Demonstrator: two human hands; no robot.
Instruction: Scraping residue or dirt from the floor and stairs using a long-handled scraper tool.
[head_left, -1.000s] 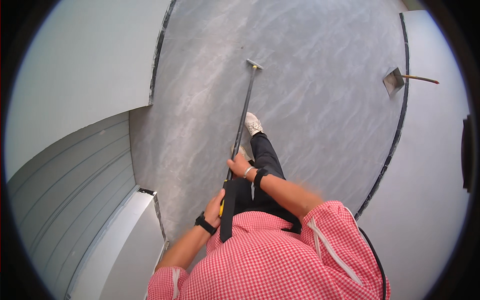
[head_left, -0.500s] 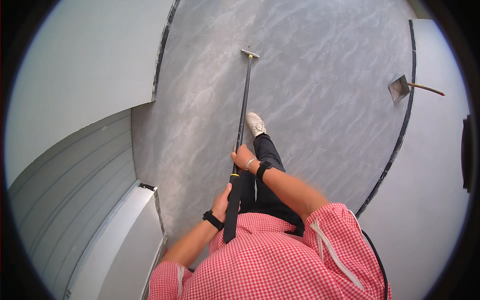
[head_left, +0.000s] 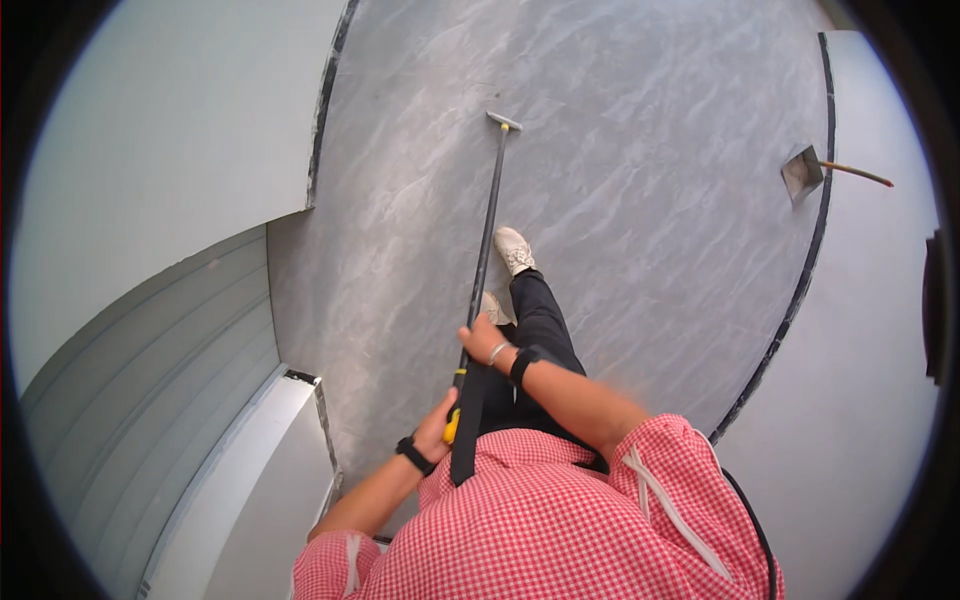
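Note:
A long-handled floor scraper slants away from me, its dark pole ending in a thin pale crosswise head against the floor. Partway up the pole, my right hand is wrapped round it. My left hand is closed lower down, round the grip, where a yellow part shows beside the fingers. A flat black strip lies along the grip and over my checked shirt; I cannot tell whether it belongs to the tool.
Grey marbled flooring stretches ahead. Pale walls with dark lower edges border it, and a ribbed grey panel is at left. Along the right wall, a cable sticks out by a square metallic piece. My white shoes stand near the pole.
The scraper head has come a little toward me, and both hands have drawn back with the pole. My second shoe and the yellow part of the grip now show.

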